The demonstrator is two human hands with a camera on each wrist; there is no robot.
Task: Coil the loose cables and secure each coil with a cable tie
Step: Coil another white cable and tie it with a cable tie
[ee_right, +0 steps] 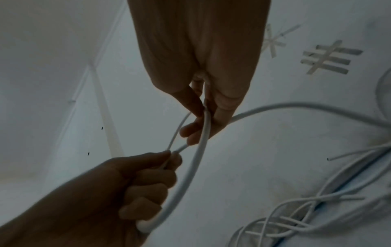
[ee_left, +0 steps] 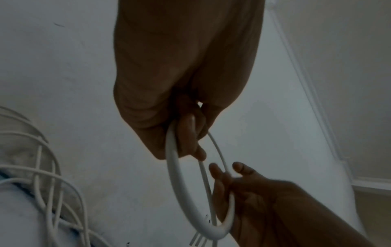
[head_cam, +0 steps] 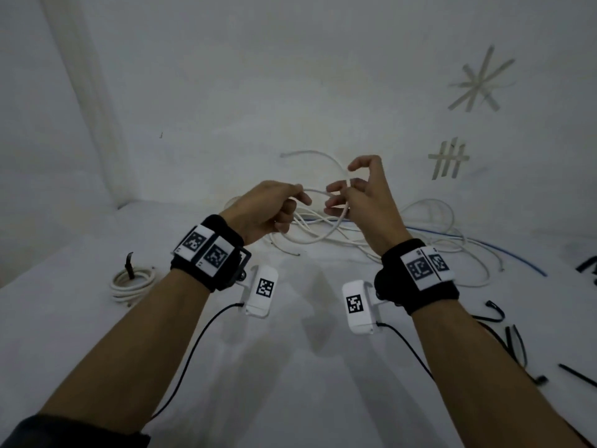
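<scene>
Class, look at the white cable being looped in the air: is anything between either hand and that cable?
Nothing visible. The left hand and right hand both already grip the white cable, holding its loop above the tangled loose cables on the table.

One finished coil of white cable (head_cam: 130, 284) bound by a black tie, one thin blue cable (head_cam: 484, 245), two tape marks (head_cam: 449, 160) on the wall (loose white cables too tangled to count).

Front: bare white surface (head_cam: 290, 367) lay open.
Back: tangled loose white cables (head_cam: 420, 240) blocked it.
Left: tied white cable coil (head_cam: 130, 284).
Right: scattered black cable ties (head_cam: 517, 344).
</scene>
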